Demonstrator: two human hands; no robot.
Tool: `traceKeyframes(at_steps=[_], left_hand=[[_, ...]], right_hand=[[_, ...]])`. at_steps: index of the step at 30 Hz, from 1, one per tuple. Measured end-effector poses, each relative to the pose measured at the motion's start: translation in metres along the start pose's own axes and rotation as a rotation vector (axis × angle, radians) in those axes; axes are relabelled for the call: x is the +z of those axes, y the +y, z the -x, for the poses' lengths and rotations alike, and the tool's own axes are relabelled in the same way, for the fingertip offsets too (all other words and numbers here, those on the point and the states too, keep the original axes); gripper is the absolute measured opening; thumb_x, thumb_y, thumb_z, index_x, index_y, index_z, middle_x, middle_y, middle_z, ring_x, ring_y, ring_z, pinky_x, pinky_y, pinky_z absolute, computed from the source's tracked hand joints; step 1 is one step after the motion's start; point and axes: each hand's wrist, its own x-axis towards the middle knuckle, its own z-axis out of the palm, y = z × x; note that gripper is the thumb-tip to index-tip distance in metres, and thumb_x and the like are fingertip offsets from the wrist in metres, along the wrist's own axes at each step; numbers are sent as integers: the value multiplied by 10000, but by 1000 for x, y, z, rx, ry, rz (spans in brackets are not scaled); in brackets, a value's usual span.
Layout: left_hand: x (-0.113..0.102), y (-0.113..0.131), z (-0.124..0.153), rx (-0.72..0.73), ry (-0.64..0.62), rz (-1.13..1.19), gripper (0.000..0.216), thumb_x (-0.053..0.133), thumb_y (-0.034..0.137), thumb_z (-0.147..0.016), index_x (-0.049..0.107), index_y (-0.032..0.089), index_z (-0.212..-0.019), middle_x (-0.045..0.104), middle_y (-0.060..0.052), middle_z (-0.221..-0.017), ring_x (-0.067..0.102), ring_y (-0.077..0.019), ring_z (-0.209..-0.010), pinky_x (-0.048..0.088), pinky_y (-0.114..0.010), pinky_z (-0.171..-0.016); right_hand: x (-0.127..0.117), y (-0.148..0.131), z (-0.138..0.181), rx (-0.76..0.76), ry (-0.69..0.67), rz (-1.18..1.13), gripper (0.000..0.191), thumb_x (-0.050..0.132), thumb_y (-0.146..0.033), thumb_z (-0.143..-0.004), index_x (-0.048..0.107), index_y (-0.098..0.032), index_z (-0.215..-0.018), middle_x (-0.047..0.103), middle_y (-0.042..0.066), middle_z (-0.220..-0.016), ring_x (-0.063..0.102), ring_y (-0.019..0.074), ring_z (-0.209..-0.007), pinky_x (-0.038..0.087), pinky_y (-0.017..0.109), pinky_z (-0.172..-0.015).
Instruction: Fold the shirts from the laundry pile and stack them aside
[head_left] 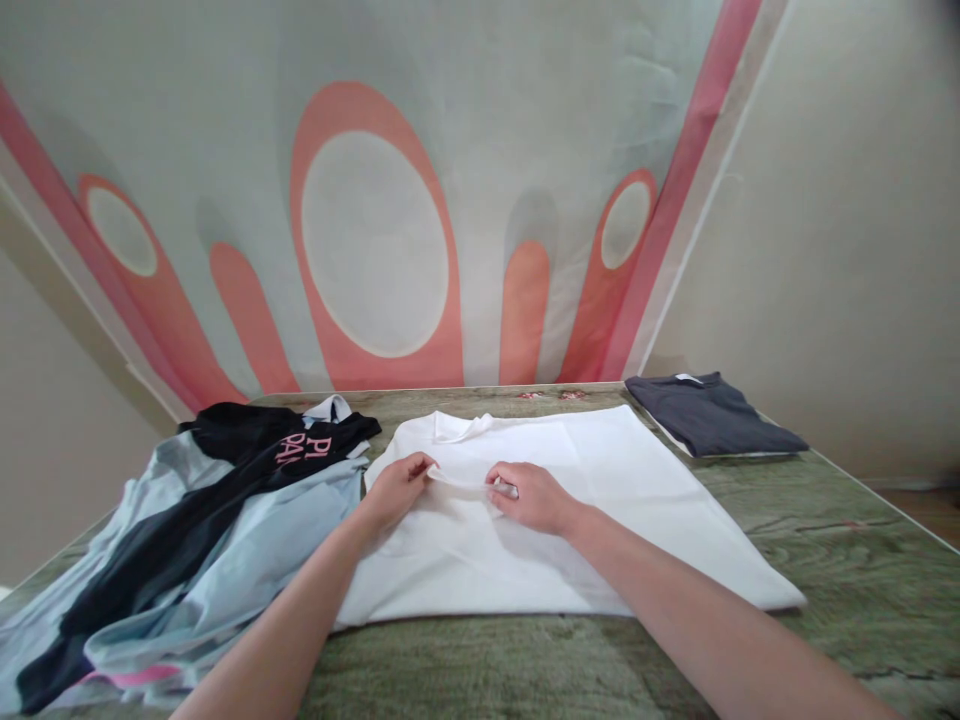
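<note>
A white T-shirt (600, 480) lies spread on the wooden-patterned table in front of me, its neckline toward the far left. My left hand (401, 485) pinches a bit of its fabric near the left side. Closed on another part of the same cloth is my right hand (529, 495), close to the shirt's middle. Between the two hands a short edge of white fabric is drawn up slightly off the rest. The fingertips are partly hidden by the cloth and by the hands themselves.
To the left lies a loose pile of clothes (247, 500), black and pale blue, one with pink lettering. A folded dark grey garment (712, 412) rests at the back right of the table (480, 670). Behind the table hangs a backdrop (487, 180) with coral shapes.
</note>
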Motion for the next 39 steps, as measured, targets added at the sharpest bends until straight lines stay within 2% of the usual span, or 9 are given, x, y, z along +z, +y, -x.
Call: traceKeyframes(at_steps=[3,8,13,18,21,25,31,37,39], left_hand=[[5,-6,-2,-87,97,-28,256,472,384,-843,628,185,-804,580,18,-632,530,-164,-637,357,-246,-602],[7,-3,2,-71,93,-6,316,457,442,-864,658,202,-901,590,20,-668,531,-157,-640,371,-242,-610],[6,4,5,32,17,149,399,563,359,-793,619,202,-1156,615,-1,-852,564,-144,-704,430,-236,-662],[7,0,3,58,42,28,323,576,302,-767,675,227,-1066,631,11,-844,534,-137,-682,418,-253,-696],[6,-1,3,49,38,105,347,577,294,-766,668,225,-1095,654,-1,-887,561,-144,-729,422,-255,-708],[3,2,4,42,-32,298,570,619,208,-704,566,244,-1270,688,-16,-981,583,-161,-876,425,-247,-746],[-5,-3,0,46,-232,638,492,671,280,-726,590,141,-1190,704,-54,-810,616,-160,-747,446,-292,-768],[-16,-8,0,116,-300,480,637,669,237,-684,525,192,-1302,641,-90,-1117,569,-174,-908,440,-308,-832],[-17,-10,1,109,-348,367,654,648,191,-631,549,211,-1277,627,-53,-1061,561,-174,-894,441,-291,-802]], right_hand=[[-1,-3,1,55,39,109,221,522,-390,-901,629,-230,-1009,668,23,-791,577,155,-724,349,247,-678],[-5,-7,1,86,41,137,333,394,-451,-967,648,-236,-942,659,17,-729,581,152,-699,333,243,-648],[-7,-5,1,81,25,95,362,373,-432,-980,655,-228,-877,687,22,-817,603,148,-790,359,237,-692],[-6,-3,1,40,43,55,340,418,-416,-965,642,-221,-800,666,17,-798,586,146,-796,385,250,-725],[-3,0,-1,-32,48,-6,245,529,-428,-908,654,-222,-956,655,27,-850,572,159,-832,413,270,-768],[3,5,-3,-95,48,-58,455,679,-384,-795,575,-189,-1193,650,65,-1002,560,197,-930,430,323,-848],[4,9,-5,-76,18,-131,588,736,-325,-726,532,-185,-1259,662,65,-1035,558,210,-949,430,358,-866],[5,5,-6,-215,33,-110,203,665,-121,-745,667,-205,-929,662,26,-850,561,177,-851,419,323,-835],[3,2,-5,-250,62,-113,198,600,-44,-736,644,-199,-851,649,25,-836,556,171,-849,418,313,-832]])
